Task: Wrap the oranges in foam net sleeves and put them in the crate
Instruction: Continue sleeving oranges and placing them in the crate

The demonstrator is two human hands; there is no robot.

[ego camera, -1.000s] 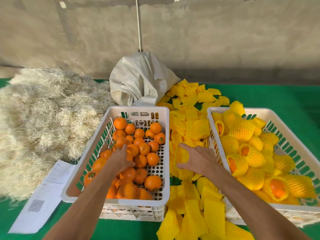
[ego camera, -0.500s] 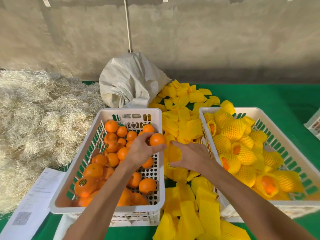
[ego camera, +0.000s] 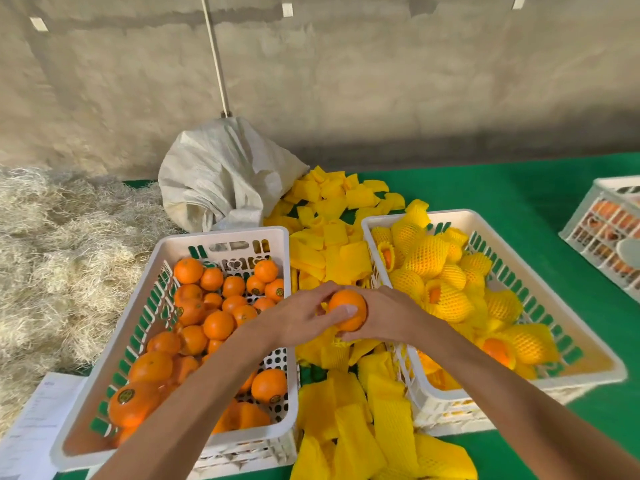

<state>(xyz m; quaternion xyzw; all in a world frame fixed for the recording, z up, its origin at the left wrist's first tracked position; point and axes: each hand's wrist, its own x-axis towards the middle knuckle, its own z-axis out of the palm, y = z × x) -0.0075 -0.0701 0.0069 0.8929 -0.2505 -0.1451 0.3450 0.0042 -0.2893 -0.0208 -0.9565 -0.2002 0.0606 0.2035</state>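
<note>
A round bare orange [ego camera: 347, 311] sits clasped between both hands above the gap between the two crates. The left hand [ego camera: 300, 315] curls over it from the left, thumb laid across its front; the right hand [ego camera: 388, 315] cups it from the right and below, fingers bent around the fruit. A bit of yellow foam net sleeve [ego camera: 341, 337] shows under the right palm, so the hands are probably meeting here to push the fruit into that sleeve, though how far the sleeve is opened is hidden.

Both forearms reach in from the bottom edge and converge, wrists nearly level, over the heap of loose flat yellow foam sleeves [ego camera: 349, 261] lying on the green cloth table [ego camera: 519, 188]. Working over the heap keeps the next sleeve within easy reach.

To the left stands the white slotted plastic crate of unwrapped oranges [ego camera: 162, 258], still well stocked. To the right, the matching white crate [ego camera: 588, 344] holds the netted oranges [ego camera: 429, 256] and has room near its front for this one. Beyond lie a crumpled white woven sack [ego camera: 221, 174] and pale straw-like packing fibre [ego camera: 52, 244].
</note>
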